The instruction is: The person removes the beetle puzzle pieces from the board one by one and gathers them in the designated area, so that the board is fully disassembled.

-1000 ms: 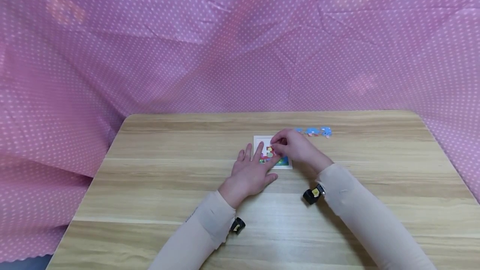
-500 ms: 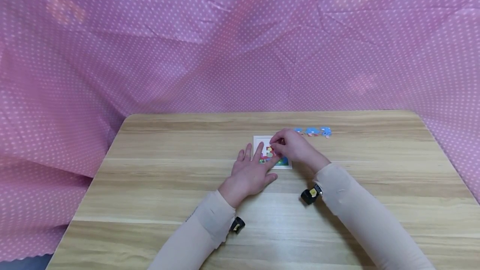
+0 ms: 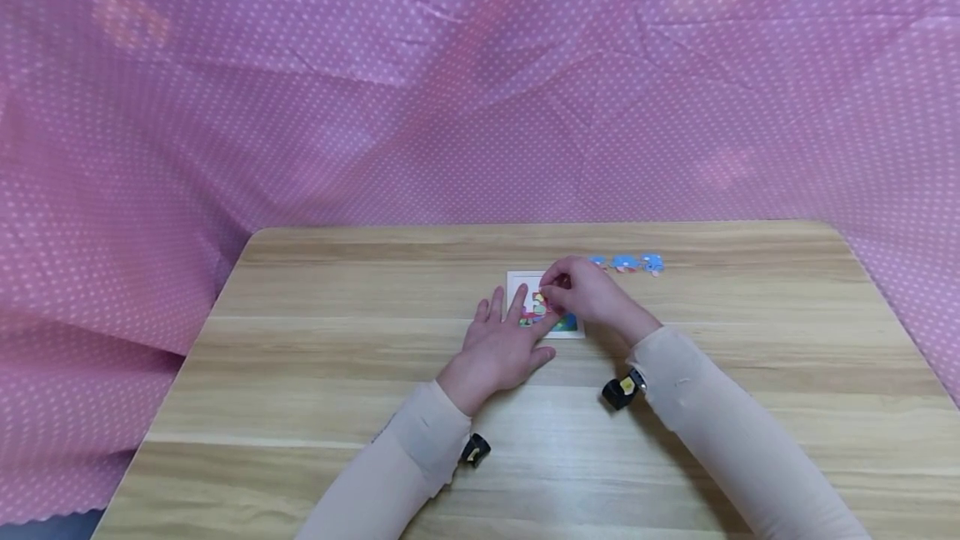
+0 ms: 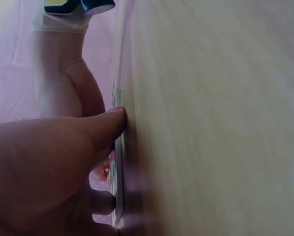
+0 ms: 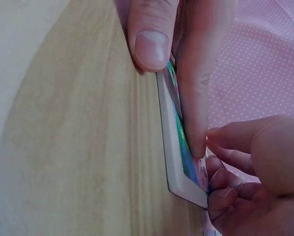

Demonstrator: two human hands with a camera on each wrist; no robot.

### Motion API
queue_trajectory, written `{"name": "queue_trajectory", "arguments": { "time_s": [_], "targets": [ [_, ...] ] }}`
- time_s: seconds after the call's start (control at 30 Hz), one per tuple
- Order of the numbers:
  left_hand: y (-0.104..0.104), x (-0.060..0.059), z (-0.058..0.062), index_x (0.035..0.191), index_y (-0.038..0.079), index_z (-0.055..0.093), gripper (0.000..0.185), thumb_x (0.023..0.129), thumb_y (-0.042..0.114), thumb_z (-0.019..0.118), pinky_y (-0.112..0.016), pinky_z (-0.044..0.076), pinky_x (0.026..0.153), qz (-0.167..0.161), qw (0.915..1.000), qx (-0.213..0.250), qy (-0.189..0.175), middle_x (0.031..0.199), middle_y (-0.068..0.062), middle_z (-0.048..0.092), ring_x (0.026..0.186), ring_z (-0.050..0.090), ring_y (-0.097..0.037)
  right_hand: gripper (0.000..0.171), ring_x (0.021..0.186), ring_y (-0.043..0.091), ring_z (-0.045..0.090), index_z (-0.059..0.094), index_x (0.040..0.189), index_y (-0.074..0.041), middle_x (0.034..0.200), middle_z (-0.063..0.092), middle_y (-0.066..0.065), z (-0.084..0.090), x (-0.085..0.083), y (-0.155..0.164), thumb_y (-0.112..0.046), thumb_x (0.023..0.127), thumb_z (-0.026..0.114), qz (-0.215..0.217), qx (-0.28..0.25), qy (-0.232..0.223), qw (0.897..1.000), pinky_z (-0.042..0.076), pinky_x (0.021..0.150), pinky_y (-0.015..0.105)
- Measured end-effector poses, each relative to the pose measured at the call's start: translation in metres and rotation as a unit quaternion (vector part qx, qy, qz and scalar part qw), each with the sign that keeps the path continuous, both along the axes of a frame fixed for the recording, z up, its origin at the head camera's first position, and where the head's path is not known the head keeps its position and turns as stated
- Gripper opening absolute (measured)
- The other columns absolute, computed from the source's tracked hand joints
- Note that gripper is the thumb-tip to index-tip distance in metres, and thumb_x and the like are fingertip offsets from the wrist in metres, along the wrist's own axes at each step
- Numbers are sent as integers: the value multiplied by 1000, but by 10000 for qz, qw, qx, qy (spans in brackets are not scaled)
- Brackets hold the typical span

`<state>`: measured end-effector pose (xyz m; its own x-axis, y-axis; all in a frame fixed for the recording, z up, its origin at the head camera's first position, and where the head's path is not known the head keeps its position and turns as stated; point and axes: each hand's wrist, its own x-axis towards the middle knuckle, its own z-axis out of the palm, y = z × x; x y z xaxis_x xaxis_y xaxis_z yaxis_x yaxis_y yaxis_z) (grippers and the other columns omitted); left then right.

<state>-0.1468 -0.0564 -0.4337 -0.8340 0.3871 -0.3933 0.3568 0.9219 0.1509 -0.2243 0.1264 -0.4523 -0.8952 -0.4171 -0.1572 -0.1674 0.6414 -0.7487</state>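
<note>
A small white-framed jigsaw puzzle lies on the table, its lower part filled with colourful pieces and its upper left showing white backing. My left hand lies across its lower left with spread, straight fingers; in the left wrist view the thumb rests by the frame's near edge. Over the puzzle's right side, my right hand curls in, thumb and index finger pinching a small reddish puzzle piece that the fingertips mostly hide. In the right wrist view, those fingertips meet close above the frame, beside the left index finger.
Several loose blue puzzle pieces lie in a row behind the right hand, the leftmost partly covered by it. The wooden table ends at the back against a pink dotted cloth. Black wrist cameras hang beneath both sleeves.
My right hand and wrist have shifted very slightly left over the puzzle, fingers still pinched together. The left hand and the frame stay in place.
</note>
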Motion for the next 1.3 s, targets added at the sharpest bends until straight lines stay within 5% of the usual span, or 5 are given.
{"name": "queue_trajectory", "arguments": {
  "time_s": [0.97, 1.3],
  "targets": [
    [-3, 0, 0, 168, 55, 21, 59, 113, 60, 39, -62, 11, 136, 71, 9999, 48, -114, 184, -10, 1, 168, 1, -50, 23, 89, 21, 68, 74, 126, -1, 106, 73, 15, 3, 1, 3, -11, 108, 64, -254, -951, -672, 9929, 61, 75, 30],
    [2, -3, 0, 168, 56, 17, 60, 113, 59, 41, -62, 11, 136, 64, 9999, 101, -73, 183, -12, 5, 168, 3, -50, 23, 98, 23, 61, 77, 125, -7, 114, 74, 13, 10, 4, 20, -16, 109, 65, -621, -824, -296, 9942, 51, 79, 28]
  ]
}}
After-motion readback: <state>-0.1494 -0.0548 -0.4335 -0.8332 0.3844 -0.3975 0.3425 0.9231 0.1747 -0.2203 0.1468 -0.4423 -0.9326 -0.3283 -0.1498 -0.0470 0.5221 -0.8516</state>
